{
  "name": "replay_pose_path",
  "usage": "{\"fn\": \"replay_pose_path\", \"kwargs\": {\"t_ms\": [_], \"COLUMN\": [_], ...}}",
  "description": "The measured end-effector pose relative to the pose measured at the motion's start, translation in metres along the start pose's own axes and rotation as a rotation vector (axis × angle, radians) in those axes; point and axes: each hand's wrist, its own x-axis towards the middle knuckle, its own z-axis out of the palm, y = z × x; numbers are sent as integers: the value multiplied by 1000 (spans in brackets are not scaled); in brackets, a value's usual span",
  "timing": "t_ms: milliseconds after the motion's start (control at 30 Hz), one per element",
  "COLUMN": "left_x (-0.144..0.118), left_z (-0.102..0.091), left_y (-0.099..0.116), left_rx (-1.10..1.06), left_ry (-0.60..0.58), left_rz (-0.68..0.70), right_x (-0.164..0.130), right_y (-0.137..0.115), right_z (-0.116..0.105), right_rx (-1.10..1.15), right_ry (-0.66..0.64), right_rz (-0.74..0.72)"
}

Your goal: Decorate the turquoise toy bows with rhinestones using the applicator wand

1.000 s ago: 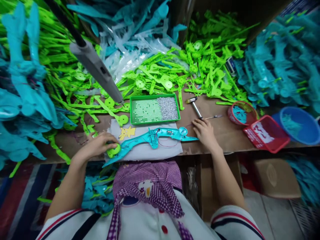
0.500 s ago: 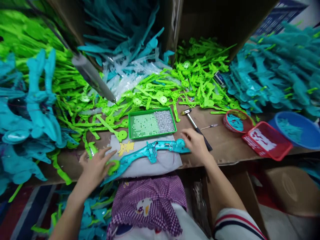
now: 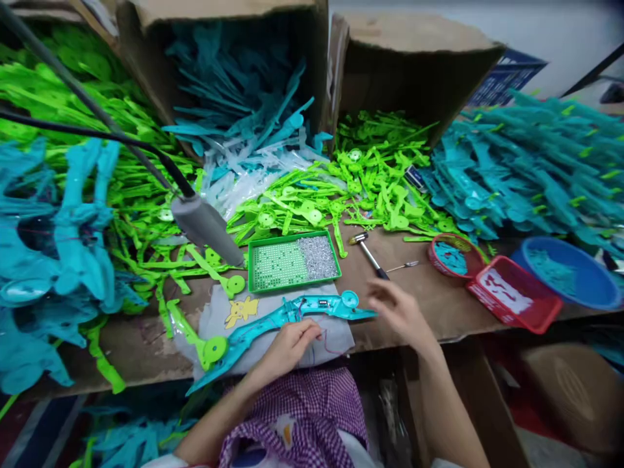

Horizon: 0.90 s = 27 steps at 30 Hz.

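Observation:
A long turquoise plastic part (image 3: pixel 263 323), shaped like a toy bow, lies across a pale cloth (image 3: pixel 341 337) in front of me. My left hand (image 3: pixel 292 343) is over its middle, thumb and fingers pinched together on thin wires (image 3: pixel 312 354) that run from the part. My right hand (image 3: pixel 400 313) hovers off the part's right tip, holding nothing, its fingers slightly bent and apart. A lime-green arm with a round disc (image 3: pixel 213 351) rests at the turquoise part's left end. A small dark-and-silver piece (image 3: pixel 322 303) sits inside the part's right half.
Behind the cloth stands a green tray (image 3: pixel 249 266) of small silver pieces. A hammer (image 3: pixel 371 255) and a small screwdriver (image 3: pixel 404 266) lie right of it. Red baskets (image 3: pixel 546 318) and a blue basin (image 3: pixel 599 292) stand farther right. A grey tool (image 3: pixel 205 227) hangs left, amid green and turquoise piles.
My left hand has moved right, from the green disc to the wires at the part's middle, and closed. My right hand has drawn away from the part's right end. The view has tilted up.

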Motion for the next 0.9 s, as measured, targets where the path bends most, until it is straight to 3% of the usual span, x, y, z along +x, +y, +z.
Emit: {"fn": "replay_pose_path", "kwargs": {"t_ms": [33,67,167,233,367,467,567,667,767,900], "left_x": [-2,-4,-7,-10,-11,-5,5,8,1,-2], "left_z": [-2,-3,-3,-1,1,0,-1,-1,0,0], "left_y": [-2,-3,-5,-9,-15,-9,0,7,10,4], "left_rx": [-79,-159,-359,-502,-868,-1154,-1327,-1395,-1400,-1421], "left_ry": [5,18,84,130,188,122,30,19,39,114], "left_rz": [-28,-42,-53,-98,-241,-266,-221,-195,-167,-159], "right_x": [9,20,39,33,-10,-17,27,98,156,185], "right_y": [19,37,77,94,107,95,72,55,50,55], "right_z": [-1,1,7,5,-15,-27,-15,11,29,28], "right_rx": [-139,-281,-550,-626,-764,-823,-684,-636,-761,-854], "right_ry": [168,224,129,96,200,265,245,65,-130,-273], "right_rz": [61,93,106,95,148,127,-67,-233,-311,-475]}}
